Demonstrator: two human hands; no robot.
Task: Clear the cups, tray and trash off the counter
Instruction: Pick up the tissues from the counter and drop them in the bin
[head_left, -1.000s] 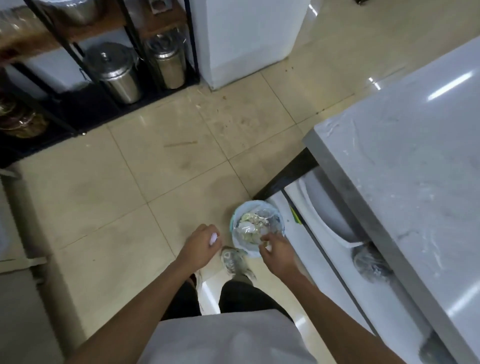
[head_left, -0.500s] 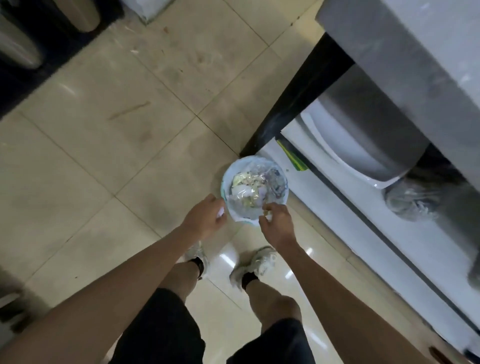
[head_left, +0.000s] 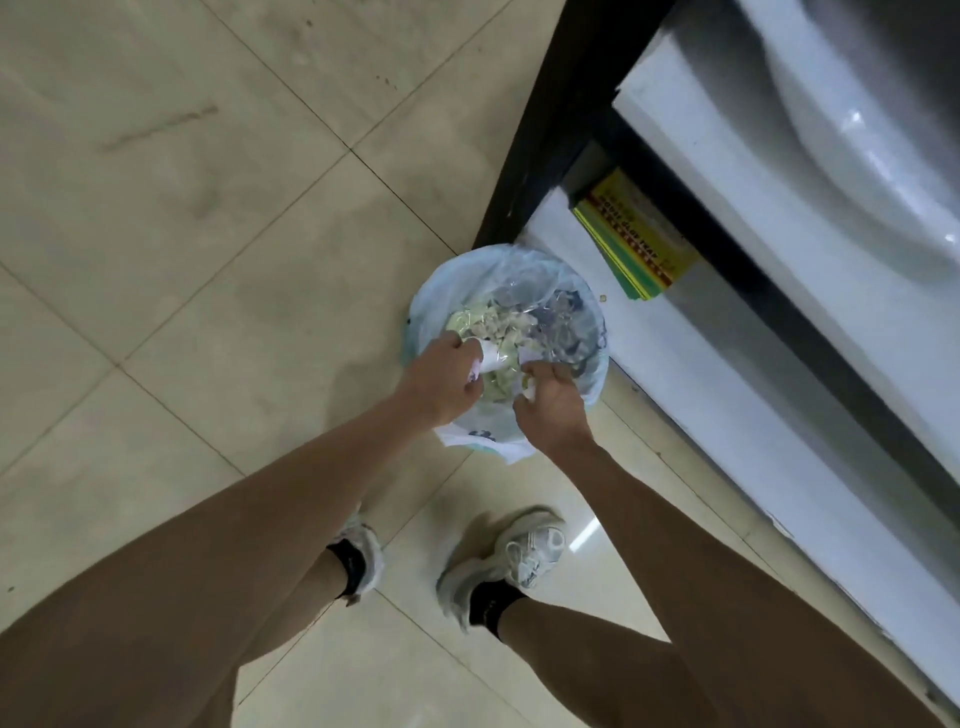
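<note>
A small round trash bin (head_left: 506, 270) lined with a pale blue bag stands on the floor beside the counter's black leg. It is filled with clear plastic and crumpled scraps (head_left: 524, 319). My left hand (head_left: 441, 379) hovers over the bin's near rim, closed on a white crumpled piece of trash (head_left: 485, 361). My right hand (head_left: 550, 402) is beside it over the rim, fingers curled on a small white scrap (head_left: 527, 387).
The black counter leg (head_left: 540, 119) rises just behind the bin. A white lower shelf (head_left: 753, 322) holds a yellow-green packet (head_left: 634, 244) and a large white basin (head_left: 862, 130). My two feet in white sneakers stand on beige floor tiles (head_left: 208, 234).
I have bent lower, so the bin looks larger and the counter top has left view. Both hands have moved forward from the bin's near edge to above its opening.
</note>
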